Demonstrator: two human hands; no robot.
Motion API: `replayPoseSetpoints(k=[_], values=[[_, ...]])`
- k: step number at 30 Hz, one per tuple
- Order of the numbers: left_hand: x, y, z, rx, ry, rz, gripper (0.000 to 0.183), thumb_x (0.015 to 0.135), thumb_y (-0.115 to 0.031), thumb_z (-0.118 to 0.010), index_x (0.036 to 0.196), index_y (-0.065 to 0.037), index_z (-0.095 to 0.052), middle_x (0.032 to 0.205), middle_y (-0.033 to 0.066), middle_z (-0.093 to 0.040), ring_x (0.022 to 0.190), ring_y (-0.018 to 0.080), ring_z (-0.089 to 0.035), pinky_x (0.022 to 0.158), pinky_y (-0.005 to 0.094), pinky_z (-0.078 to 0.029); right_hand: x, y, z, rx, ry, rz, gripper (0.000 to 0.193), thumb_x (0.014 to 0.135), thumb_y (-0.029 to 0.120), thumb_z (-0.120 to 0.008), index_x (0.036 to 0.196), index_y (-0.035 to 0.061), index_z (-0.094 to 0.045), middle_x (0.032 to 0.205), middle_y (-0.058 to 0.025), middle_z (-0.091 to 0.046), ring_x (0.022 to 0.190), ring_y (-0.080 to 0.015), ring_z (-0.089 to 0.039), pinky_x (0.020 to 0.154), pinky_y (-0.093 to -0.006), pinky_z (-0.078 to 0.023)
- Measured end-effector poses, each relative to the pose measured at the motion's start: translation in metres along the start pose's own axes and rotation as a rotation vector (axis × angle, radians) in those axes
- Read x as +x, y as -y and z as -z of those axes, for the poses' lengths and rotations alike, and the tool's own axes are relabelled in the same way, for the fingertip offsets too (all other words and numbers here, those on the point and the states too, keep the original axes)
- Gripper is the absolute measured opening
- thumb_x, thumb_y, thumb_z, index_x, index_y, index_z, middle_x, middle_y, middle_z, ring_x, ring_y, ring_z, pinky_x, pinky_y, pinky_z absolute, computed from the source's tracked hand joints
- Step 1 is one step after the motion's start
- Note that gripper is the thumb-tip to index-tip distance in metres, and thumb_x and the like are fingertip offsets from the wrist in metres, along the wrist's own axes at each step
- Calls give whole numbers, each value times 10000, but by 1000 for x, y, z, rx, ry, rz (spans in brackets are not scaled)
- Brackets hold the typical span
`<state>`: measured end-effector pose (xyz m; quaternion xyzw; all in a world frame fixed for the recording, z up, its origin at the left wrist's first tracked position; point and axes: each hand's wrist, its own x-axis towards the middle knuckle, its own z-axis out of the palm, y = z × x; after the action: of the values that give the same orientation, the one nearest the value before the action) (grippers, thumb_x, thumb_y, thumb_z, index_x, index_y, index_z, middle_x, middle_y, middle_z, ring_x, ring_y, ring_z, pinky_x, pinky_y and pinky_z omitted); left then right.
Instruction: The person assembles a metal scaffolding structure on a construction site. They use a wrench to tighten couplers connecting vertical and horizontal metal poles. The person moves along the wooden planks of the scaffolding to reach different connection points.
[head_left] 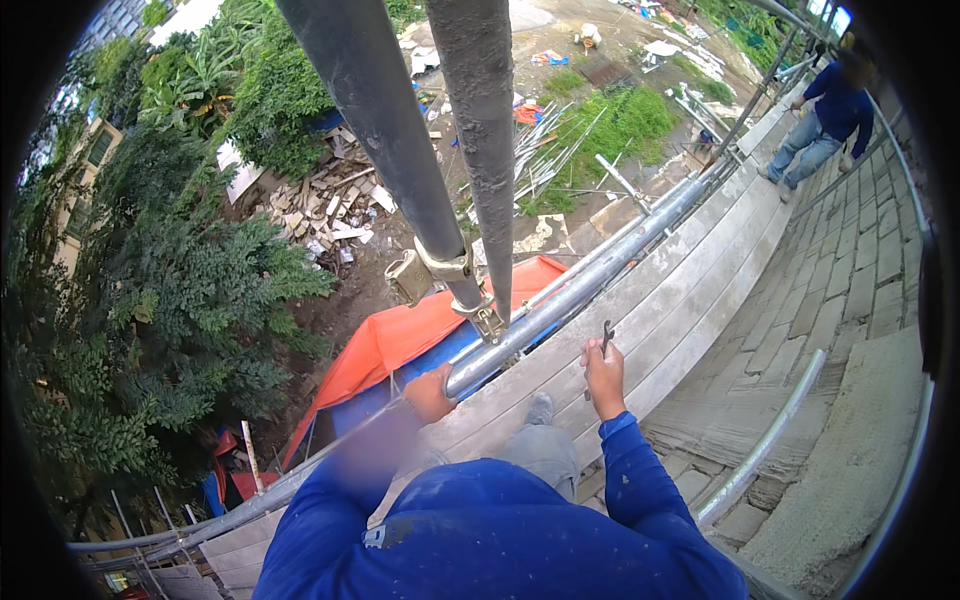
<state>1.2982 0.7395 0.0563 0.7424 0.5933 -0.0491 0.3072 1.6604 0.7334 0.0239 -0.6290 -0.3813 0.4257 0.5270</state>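
Observation:
My left hand [430, 393] is closed round a grey horizontal scaffold tube [560, 318] at the platform's outer edge. My right hand [604, 378] grips a dark wrench [607, 332], its forked head sticking up above the fist, over the planks and touching nothing else. Two upright tubes rise just beyond the left hand: a smooth dark grey pole [375, 120] and a rough, cement-stained pole [478, 140]. A metal scaffold clamp [487, 322] sits at the foot of the smooth pole by the horizontal tube. Another coupler [444, 262] wraps that pole a little higher.
Grey planks [660, 320] form a walkway beside a block wall [830, 270]. A bent tube [765, 440] juts at the right. Another person [835, 115] stands farther along the planks. Far below, beyond the edge, lie an orange tarp [400, 325], rubble [335, 205] and trees.

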Motion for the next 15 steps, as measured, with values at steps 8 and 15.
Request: replayPoseSetpoints(k=[8, 15], values=[[-16, -83, 40, 3, -111, 61, 528, 747, -197, -808, 1218, -52, -618, 1198, 207, -666, 1104, 400, -657, 938, 503, -525, 43, 70, 1, -58, 455, 18, 459, 1117, 390, -472, 976, -3, -664, 793, -47, -649, 768, -143, -617, 746, -325, -507], [-8, -145, 41, -418, -183, -459, 483, 879, -193, -753, 1302, -13, -607, 1256, 183, -648, 1210, 319, -629, 1053, 420, -479, 6, 148, -39, 117, 819, 60, 448, 1119, 395, -450, 1090, 12, -679, 1094, -139, -622, 1011, -252, -610, 932, -406, -486]])
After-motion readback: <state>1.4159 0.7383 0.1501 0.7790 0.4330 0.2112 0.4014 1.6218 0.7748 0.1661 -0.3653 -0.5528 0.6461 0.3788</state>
